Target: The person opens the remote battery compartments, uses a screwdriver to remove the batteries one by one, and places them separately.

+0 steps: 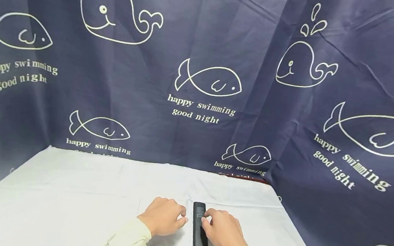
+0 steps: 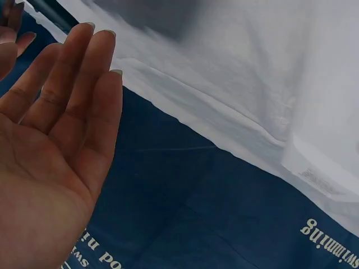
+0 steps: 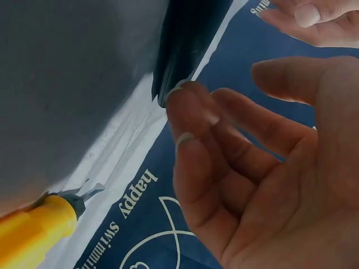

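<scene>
A long black bar (image 1: 200,235) lies on the white cloth, pointing away from me. Small print on its upper face makes it look like a remote control turned face down. My right hand (image 1: 224,228) is at its right side, with thumb and forefinger over its edge; whether they touch it is unclear. In the right wrist view, that hand's thumb stands apart from its loosely bent fingers. My left hand (image 1: 163,216) hovers left of the bar, apart from it, holding nothing. The left wrist view shows its fingers (image 2: 73,84) loosely extended.
A yellow-handled tool (image 3: 39,230) with a metal tip, resembling a screwdriver, appears in the right wrist view. A white object with a printed label (image 2: 320,180) stands in the left wrist view. Dark blue curtains (image 1: 151,81) with whales and fish enclose the white-covered table (image 1: 91,184).
</scene>
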Demonstrator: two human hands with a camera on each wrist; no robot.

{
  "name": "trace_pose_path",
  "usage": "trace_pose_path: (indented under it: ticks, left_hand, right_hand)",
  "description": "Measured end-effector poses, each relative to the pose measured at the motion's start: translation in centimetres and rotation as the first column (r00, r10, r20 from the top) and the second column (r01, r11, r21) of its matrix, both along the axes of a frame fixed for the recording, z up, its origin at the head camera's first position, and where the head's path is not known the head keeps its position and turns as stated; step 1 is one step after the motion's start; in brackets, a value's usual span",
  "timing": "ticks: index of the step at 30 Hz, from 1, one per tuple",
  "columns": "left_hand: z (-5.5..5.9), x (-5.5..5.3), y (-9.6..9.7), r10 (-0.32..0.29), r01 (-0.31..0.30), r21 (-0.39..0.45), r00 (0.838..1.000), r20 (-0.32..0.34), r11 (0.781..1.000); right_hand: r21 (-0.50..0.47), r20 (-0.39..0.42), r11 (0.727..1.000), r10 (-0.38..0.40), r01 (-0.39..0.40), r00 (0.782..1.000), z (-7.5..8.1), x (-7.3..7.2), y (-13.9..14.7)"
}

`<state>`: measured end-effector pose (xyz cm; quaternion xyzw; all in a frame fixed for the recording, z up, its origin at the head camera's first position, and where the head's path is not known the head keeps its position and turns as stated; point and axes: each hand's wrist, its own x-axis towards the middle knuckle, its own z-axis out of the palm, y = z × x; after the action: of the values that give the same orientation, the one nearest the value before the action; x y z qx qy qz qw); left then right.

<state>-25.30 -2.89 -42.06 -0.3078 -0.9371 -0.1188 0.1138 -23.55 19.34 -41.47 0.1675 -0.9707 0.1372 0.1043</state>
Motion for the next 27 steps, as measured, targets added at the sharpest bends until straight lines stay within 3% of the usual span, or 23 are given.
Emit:
trace_pose_path:
  ticks: [18,27]
  left_hand:
    - [0.6,0.9,0.8,0.045,-0.045,0.004,0.999,0.006,0.999]
    - [1.0,0.8,1.2,0.038,-0.062,0.126,0.983,0.179,0.99]
  right_hand:
    - [0.03,0.055,0.998,-0.051,0.049,0.997,-0.7,0.8,-0.9]
    - [0.049,0.095,0.997,-0.061,0.056,0.994,-0.6,0.6,-1.4]
